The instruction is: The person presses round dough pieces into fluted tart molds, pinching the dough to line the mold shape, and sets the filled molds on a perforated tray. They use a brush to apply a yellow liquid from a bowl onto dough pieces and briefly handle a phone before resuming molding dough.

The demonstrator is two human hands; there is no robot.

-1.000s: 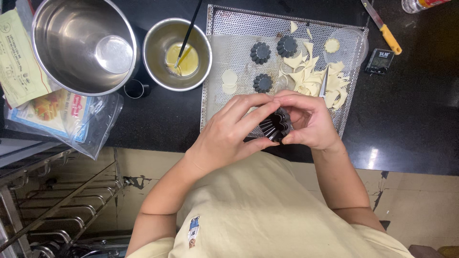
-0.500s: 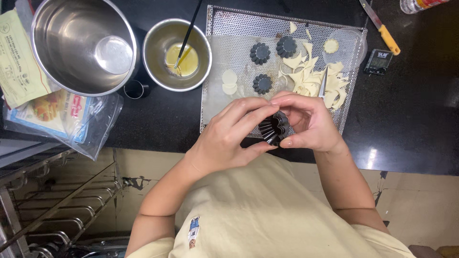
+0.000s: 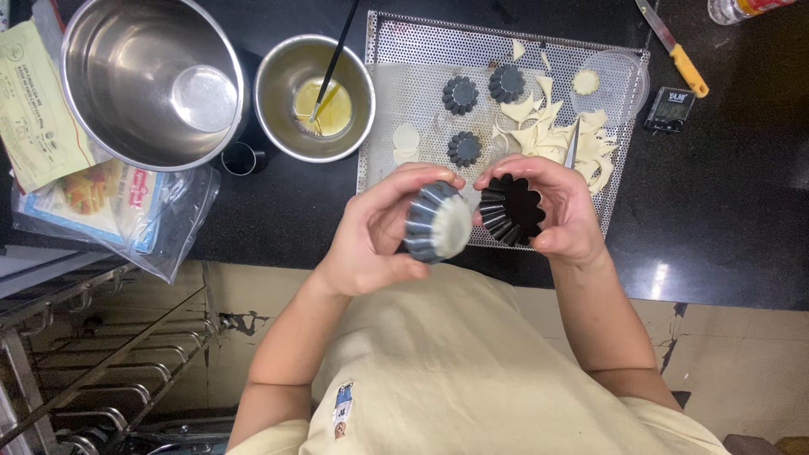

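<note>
Now left hand (image 3: 371,232) gripping dough-lined mould (image 3: 436,222)

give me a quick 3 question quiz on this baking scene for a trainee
1. True or false: the left hand holds a dough-lined dark fluted metal mould.
2. What does the right hand hold? A) an empty black fluted mould B) a knife C) a brush
3. How many dark fluted moulds sit on the perforated metal tray?

Key: 1 true; 2 A; 3 three
</note>
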